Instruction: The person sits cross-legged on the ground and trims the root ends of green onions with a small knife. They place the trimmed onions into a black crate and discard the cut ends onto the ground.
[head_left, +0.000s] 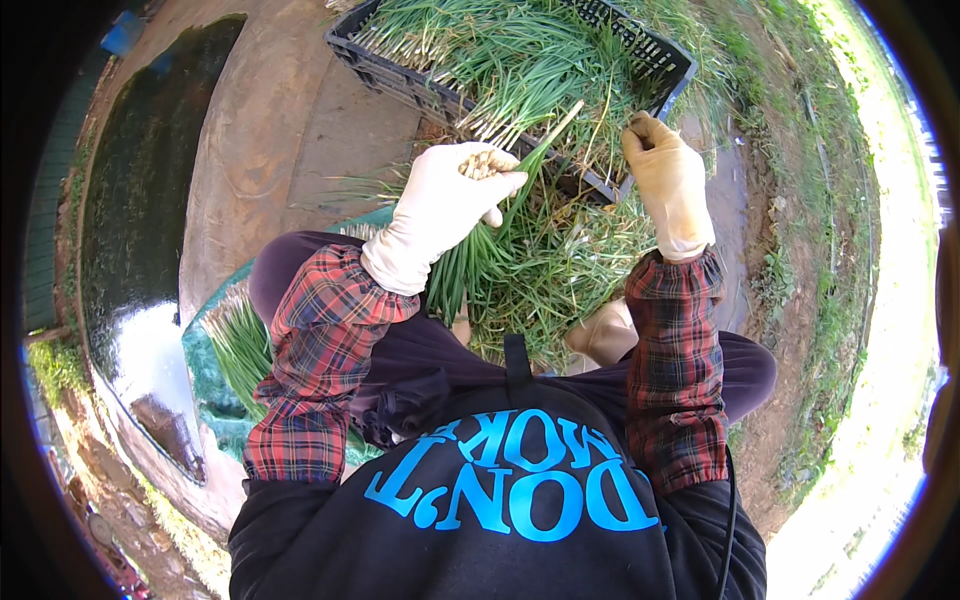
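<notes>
My left hand (457, 195), in a pale glove, is closed around a bunch of chives (463, 270). Their pale stem ends show in the fist, and the green leaves hang below it. A single stalk (561, 124) slants up to the right beside the left fingertips; whether they grip it is unclear. My right hand (664, 176), gloved too, is raised by the near right corner of a black plastic crate (660, 71). Its thumb and fingers are pinched together, with nothing clearly visible between them. More chives (510, 60) fill the crate, stems mostly towards the left.
Loose leaves and trimmings (562, 262) are heaped between my boots (607, 334) and the crate. Bundled chives (240, 330) lie on green sheeting (206, 382) at my left. Beyond is dark water (142, 187) beside a concrete strip (247, 135); soil and plants (795, 285) border the right.
</notes>
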